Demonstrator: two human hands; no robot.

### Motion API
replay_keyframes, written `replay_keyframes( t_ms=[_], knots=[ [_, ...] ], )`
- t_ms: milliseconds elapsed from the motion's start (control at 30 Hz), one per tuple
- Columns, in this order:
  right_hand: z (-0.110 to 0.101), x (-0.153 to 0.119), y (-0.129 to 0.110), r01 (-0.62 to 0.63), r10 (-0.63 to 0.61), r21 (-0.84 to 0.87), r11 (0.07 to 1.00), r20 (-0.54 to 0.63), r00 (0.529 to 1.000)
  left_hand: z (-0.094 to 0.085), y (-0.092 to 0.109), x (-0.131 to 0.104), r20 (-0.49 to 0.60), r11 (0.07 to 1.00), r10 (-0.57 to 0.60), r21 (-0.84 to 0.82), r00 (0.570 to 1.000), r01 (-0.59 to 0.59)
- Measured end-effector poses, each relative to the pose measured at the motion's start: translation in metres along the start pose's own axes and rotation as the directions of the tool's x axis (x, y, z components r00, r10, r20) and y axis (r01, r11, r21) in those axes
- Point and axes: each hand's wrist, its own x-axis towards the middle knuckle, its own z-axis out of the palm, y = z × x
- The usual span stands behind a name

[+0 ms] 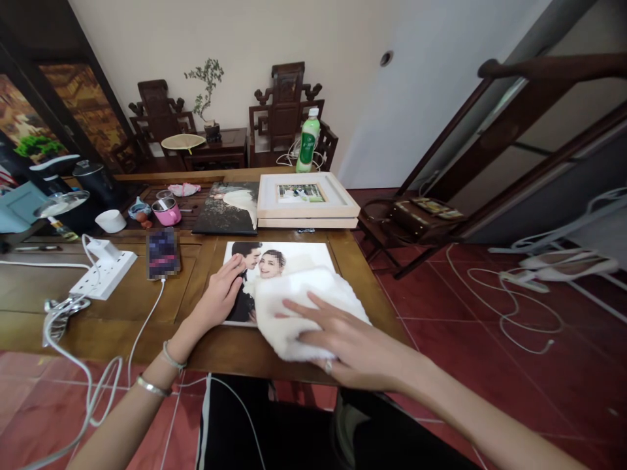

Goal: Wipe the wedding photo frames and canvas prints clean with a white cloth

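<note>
A photo panel with a picture of a couple lies flat near the table's front edge. My left hand rests on its left side, fingers stretched out and holding nothing. Over the panel's right part lies a folded, fluffy white cloth, which hides much of the picture. My right hand holds this cloth, its fingers pressed onto the top; the thumb is mostly hidden.
Behind the panel are a dark photo panel and stacked light wooden frames. A green bottle stands behind them. Leftward are a phone, a power strip with cables, a pink cup and a white cup.
</note>
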Motion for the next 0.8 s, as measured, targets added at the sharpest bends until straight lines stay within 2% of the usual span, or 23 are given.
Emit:
replay_keyframes(
  t_ms=[133,267,400,500,633,800],
  knots=[
    [-0.004,0.032,0.038,-0.035,0.024,-0.109,0.993,-0.098,0.995,0.001,-0.003,-0.001,0.007,1.0,0.005,0.007,1.0,-0.005],
    [-0.013,0.072,0.077,-0.084,0.057,-0.142,0.986,-0.185,0.981,0.003,-0.007,-0.001,-0.008,0.999,0.038,-0.018,0.999,-0.039],
    [-0.016,0.095,0.092,-0.123,0.092,-0.129,0.984,-0.227,0.97,0.003,-0.008,-0.001,-0.008,0.999,0.04,-0.024,0.999,-0.04],
    [-0.009,0.09,0.078,-0.131,0.109,-0.084,0.988,-0.228,0.968,0.001,-0.005,-0.001,-0.003,1.0,0.022,-0.017,1.0,-0.022],
    [0.006,0.06,0.037,-0.054,0.046,-0.044,0.998,-0.169,0.985,0.001,-0.003,-0.002,0.018,1.0,-0.023,-0.009,1.0,0.023],
    [0.006,0.015,-0.015,0.024,-0.024,0.055,0.998,0.011,1.0,0.003,-0.005,-0.002,0.015,0.999,-0.037,-0.021,0.999,0.038]
  ],
)
